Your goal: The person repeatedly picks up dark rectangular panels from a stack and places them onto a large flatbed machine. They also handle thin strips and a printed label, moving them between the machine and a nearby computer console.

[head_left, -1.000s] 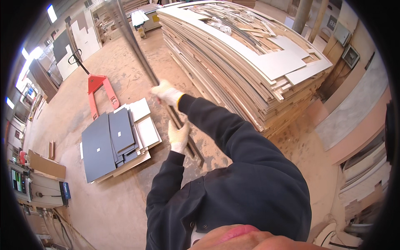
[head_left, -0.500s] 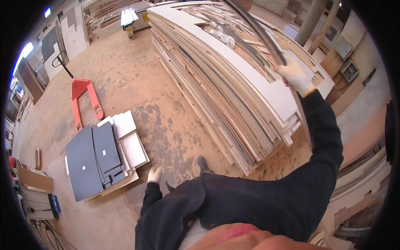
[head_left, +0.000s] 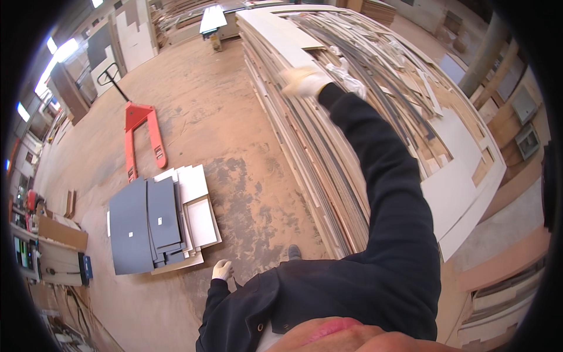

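Right hand [head_left: 306, 81], spread or clenched unclear through blur, over the left edge of the board stack [head_left: 311, 141]

1. I look through the head camera, the left of two side-by-side fisheyes, facing down and forward, picture upright.
2. Nearest to my lens: the jacket [head_left: 352, 287], close along the lower edge.
3. Farther out: left hand [head_left: 223, 270] low, right hand [head_left: 306, 81] higher.
4. Beyond: the pallet truck [head_left: 139, 113], upper left.
5. I note the stack's [head_left: 448, 188] edges bowing toward the rim.
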The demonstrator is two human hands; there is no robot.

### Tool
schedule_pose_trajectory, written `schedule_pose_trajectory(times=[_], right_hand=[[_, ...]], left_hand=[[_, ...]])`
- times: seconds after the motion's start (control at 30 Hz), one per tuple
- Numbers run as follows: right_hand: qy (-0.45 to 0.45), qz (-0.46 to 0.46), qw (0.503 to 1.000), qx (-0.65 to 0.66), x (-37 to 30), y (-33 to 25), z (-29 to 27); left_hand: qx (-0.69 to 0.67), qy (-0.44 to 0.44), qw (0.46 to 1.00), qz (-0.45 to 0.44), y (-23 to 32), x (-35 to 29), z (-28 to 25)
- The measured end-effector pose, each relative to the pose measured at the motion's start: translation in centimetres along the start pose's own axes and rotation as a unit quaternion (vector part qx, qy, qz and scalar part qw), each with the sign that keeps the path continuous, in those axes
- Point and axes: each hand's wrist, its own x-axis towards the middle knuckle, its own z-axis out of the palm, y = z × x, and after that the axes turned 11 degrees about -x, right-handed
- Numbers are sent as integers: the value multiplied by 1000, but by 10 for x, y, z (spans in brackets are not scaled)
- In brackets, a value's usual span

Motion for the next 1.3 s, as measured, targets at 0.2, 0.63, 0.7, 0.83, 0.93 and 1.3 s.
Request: schedule_pose_trajectory(times=[0.2, 0.63, 0.7, 0.83, 0.93, 1.3], right_hand=[[-154, -408, 900, -23, -6, -290, 14], [-201, -503, 836, 93, -143, -637, 380], [-182, -589, 721, -317, -193, -629, 427], [-373, -510, 754, -181, -229, -689, 466], [-413, -468, 769, -138, -223, -783, 473], [-421, -571, 705, -8, -289, -1365, 339]], left_hand=[[-23, 29, 999, 38, -30, -55, -6], [100, 290, 915, -263, -468, -368, -98], [-98, 381, 869, -300, -498, -424, -90], [-217, 436, 827, -281, -526, -488, -104], [-233, 520, 796, -205, -535, -501, -164], [-322, 828, 408, -213, -653, -698, -394]])
